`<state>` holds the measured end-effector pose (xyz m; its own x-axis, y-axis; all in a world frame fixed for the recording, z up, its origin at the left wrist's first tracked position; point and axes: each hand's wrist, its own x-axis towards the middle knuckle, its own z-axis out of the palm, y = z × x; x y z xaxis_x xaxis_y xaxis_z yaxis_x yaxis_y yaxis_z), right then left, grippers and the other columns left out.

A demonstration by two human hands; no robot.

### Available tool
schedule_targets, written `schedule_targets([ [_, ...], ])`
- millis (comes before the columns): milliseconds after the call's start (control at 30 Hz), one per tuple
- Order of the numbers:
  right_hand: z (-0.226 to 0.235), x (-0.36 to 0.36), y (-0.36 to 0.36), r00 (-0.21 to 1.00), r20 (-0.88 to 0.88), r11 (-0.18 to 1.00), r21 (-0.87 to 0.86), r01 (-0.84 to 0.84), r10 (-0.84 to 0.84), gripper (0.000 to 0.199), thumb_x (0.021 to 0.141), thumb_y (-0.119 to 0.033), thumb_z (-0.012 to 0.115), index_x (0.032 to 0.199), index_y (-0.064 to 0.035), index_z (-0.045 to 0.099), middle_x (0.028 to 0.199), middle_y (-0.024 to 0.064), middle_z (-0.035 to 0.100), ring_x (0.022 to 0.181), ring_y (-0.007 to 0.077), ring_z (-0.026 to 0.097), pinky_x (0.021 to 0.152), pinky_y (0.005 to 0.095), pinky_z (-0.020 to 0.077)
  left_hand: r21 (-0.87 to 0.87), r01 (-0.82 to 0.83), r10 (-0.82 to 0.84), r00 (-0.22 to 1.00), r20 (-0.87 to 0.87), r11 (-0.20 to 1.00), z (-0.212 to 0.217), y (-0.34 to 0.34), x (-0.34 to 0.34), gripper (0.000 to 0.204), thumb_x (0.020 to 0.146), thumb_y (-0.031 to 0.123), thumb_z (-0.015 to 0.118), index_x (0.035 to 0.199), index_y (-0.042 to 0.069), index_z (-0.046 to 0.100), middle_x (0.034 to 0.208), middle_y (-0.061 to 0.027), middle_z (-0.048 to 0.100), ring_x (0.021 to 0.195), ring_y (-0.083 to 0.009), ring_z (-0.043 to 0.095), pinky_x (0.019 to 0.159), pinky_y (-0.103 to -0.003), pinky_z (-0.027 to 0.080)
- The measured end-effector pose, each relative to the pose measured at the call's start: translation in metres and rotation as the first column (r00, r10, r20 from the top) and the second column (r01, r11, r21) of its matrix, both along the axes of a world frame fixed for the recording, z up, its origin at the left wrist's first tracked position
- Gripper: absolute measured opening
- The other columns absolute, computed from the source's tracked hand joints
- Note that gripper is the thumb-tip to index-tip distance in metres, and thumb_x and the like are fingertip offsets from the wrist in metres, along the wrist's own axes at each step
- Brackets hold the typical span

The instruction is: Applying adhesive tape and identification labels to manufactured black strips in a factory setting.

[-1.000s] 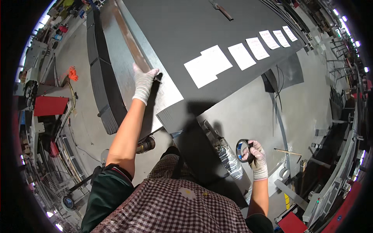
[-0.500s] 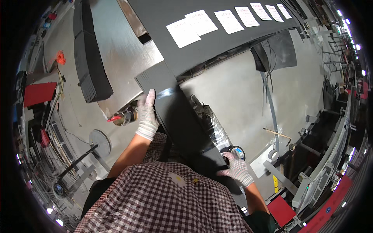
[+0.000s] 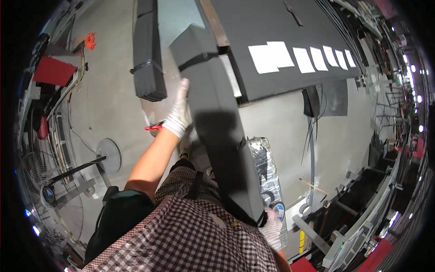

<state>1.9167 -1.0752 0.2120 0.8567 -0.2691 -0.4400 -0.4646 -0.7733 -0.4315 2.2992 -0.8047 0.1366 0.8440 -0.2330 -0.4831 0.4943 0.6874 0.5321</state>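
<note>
Apparently the left hand (image 3: pixel 180 112) touches the nearer bundle (image 3: pixel 206 88).

Two gloved hands (image 3: pixel 179 113), two dark strapped bundles (image 3: pixel 217 124), seven white sheets (image 3: pixel 303 60), one caged fan (image 3: pixel 47 195), one orange tangle (image 3: pixel 89 41).

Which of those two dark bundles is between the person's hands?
The bundle on the right: it runs from beside the left hand down to the right hand. The other bundle lies beyond the left hand, up and left.
</note>
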Motion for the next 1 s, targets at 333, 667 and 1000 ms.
schedule_targets([
  [333,0.039,0.369,0.18,0.929,0.34,0.979,-0.187,-0.087,0.147,0.079,0.061,-0.041,0.086,0.123,-0.0015,0.055,0.108,0.02,0.066,0.102,0.0363,0.064,0.087,0.0423,0.0511,0.789,-0.532,0.077,0.841,0.536,0.309,0.052,0.149,-0.041,0.036,0.086,0.013,0.068,0.114,-0.007,0.057,0.106,-0.0139,0.066,0.101,-0.0268,0.064,0.087,-0.037,0.05],
  [667,-0.037,0.602,0.269,0.978,0.209,0.92,0.379,-0.097,0.016,0.068,0.079,-0.046,0.075,0.116,0.0096,0.063,0.105,0.0174,0.068,0.092,0.0241,0.065,0.084,0.0336,0.0495,0.907,-0.344,-0.158,0.908,0.388,0.244,-0.013,0.167,0.049,0.072,0.085,0.033,0.071,0.141,-0.002,0.042,0.143,-0.0236,0.045,0.136,-0.0349,0.04,0.112,-0.038,0.031],
  [1000,-0.032,0.435,0.197,0.855,0.416,0.752,0.658,-0.048,-0.309,0.028,0.092,-0.018,0.065,0.114,-0.0001,0.06,0.086,0.003,0.065,0.062,0.007,0.055,0.05,0.0206,0.0394,0.755,-0.527,-0.555,0.789,0.265,-0.389,-0.012,0.166,0.056,0.048,0.093,0.031,0.057,0.134,0.006,0.054,0.146,-0.0126,0.046,0.137,-0.0338,0.038,0.114,-0.043,0.031],
])
